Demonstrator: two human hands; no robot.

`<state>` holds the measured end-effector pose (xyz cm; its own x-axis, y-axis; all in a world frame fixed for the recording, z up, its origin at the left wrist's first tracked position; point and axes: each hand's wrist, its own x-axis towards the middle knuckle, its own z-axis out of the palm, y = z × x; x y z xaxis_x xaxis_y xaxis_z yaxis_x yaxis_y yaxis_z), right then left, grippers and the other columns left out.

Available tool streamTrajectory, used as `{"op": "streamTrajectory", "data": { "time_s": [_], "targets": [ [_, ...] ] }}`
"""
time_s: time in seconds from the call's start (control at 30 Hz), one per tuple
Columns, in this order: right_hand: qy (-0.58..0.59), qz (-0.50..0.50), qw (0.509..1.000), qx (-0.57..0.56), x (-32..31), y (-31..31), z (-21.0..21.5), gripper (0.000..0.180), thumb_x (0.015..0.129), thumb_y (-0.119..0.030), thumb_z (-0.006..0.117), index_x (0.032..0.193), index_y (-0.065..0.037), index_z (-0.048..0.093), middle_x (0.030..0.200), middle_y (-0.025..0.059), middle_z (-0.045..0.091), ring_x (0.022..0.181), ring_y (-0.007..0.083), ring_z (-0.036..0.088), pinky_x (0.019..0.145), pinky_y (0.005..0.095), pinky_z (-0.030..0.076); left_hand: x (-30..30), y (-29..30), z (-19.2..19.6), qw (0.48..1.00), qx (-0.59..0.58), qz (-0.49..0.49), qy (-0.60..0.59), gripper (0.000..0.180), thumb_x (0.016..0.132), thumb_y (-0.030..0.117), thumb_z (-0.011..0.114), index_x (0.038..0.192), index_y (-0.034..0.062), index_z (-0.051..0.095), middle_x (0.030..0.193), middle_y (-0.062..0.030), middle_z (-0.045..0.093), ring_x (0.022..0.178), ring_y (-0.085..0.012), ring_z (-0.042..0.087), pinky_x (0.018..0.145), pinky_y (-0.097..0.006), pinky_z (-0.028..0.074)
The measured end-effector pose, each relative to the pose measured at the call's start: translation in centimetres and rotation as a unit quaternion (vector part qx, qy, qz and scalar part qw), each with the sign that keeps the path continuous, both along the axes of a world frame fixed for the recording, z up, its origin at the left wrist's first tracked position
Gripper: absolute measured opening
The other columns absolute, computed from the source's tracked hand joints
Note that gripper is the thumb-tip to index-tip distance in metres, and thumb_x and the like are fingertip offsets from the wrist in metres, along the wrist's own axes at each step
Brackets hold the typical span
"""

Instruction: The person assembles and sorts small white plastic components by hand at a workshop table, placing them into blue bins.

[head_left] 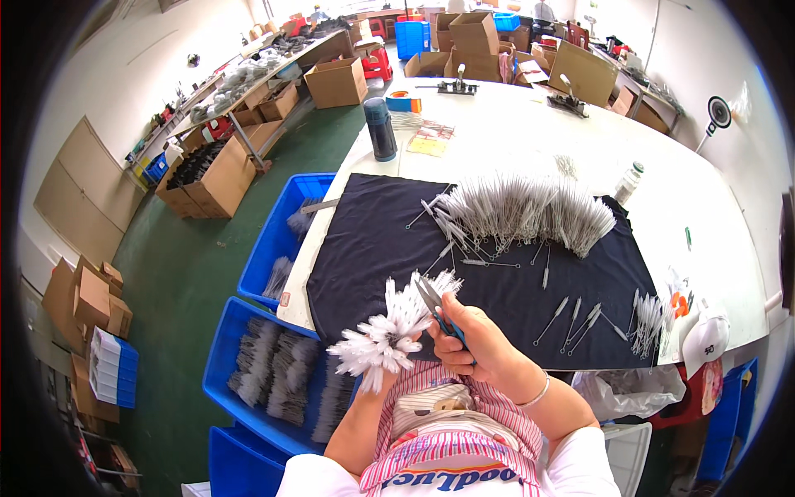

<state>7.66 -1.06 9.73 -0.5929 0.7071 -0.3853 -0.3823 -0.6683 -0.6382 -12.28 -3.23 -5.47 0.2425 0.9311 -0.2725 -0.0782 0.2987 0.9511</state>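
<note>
A thick bundle of small white-bristled wire brushes [377, 338] is gripped in my left hand [375, 386], whose fingers are mostly hidden under the bristle heads. My right hand [476, 341] is closed around the dark handles of a pair of scissors [451, 325]. The scissor blades point up and left, against the upper bristles of the bundle. Beyond my hands, a large heap of similar brushes [530, 211] lies on a dark cloth [364, 236]. Several loose brushes [578, 325] rest on the cloth to the right, beside a smaller pile [650, 323].
Blue bins [219, 364] with grey brush bundles stand left of the white table [712, 215]. On the table are a dark flask [379, 130], a bottle [629, 184], small hand-lever devices [458, 86] and a white cap [708, 338]. Cardboard boxes [217, 186] sit on the green floor.
</note>
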Motion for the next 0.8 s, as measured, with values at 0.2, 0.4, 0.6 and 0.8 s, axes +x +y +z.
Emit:
{"op": "streamTrajectory", "data": {
  "time_s": [0.2, 0.4, 0.6, 0.8],
  "targets": [
    [0.0, -0.004, 1.0, 0.002, 0.1, 0.1, -0.5, 0.046, 0.094, -0.05, 0.04, 0.078, -0.009, 0.049, 0.052, -0.0059, 0.033, 0.038, 0.0042, 0.026, 0.033, 0.0209, 0.019, 0.9, 0.3, 3.3, 0.995, -0.007, -0.048, 0.091, 0.061, 0.097, 0.046, 0.028, 0.146, 0.0147, 0.01, 0.151, -0.0102, 0.005, 0.137, -0.0359, 0.006, 0.11, -0.048, 0.017],
    [0.01, -0.016, 1.0, -0.003, 0.6, 0.0, -0.4, 0.047, 0.093, -0.052, 0.04, 0.075, -0.009, 0.048, 0.051, -0.0051, 0.031, 0.037, 0.0047, 0.025, 0.033, 0.0207, 0.018, 0.6, 0.5, 0.8, 0.923, 0.221, 0.021, 0.315, 0.054, 0.094, 0.04, 0.044, 0.139, 0.0111, 0.032, 0.141, -0.0078, 0.035, 0.129, -0.0209, 0.033, 0.103, -0.038, 0.031],
    [-0.401, -0.225, 0.793, 0.399, 4.6, 1.5, -7.5, 0.042, 0.095, -0.041, 0.043, 0.075, -0.005, 0.053, 0.055, 0.0035, 0.048, 0.04, 0.0183, 0.043, 0.039, 0.0295, 0.034, 2.6, 0.6, 5.8, 0.96, 0.061, 0.24, -0.133, 0.032, 0.073, 0.0, 0.071, 0.101, 0.0016, 0.056, 0.082, -0.0091, 0.063, 0.06, -0.0097, 0.055, 0.044, -0.018, 0.034],
    [-0.786, -0.094, 0.386, 0.474, 8.8, 2.3, -14.3, 0.029, 0.083, -0.032, 0.06, 0.078, -0.003, 0.06, 0.08, 0.0119, 0.059, 0.079, 0.0283, 0.058, 0.068, 0.0387, 0.044, 2.1, 1.2, 7.3, 0.95, -0.032, 0.156, -0.267, 0.04, 0.07, -0.001, 0.072, 0.104, -0.0002, 0.051, 0.078, -0.0129, 0.062, 0.052, -0.0111, 0.05, 0.037, -0.018, 0.027]
  ]
}}
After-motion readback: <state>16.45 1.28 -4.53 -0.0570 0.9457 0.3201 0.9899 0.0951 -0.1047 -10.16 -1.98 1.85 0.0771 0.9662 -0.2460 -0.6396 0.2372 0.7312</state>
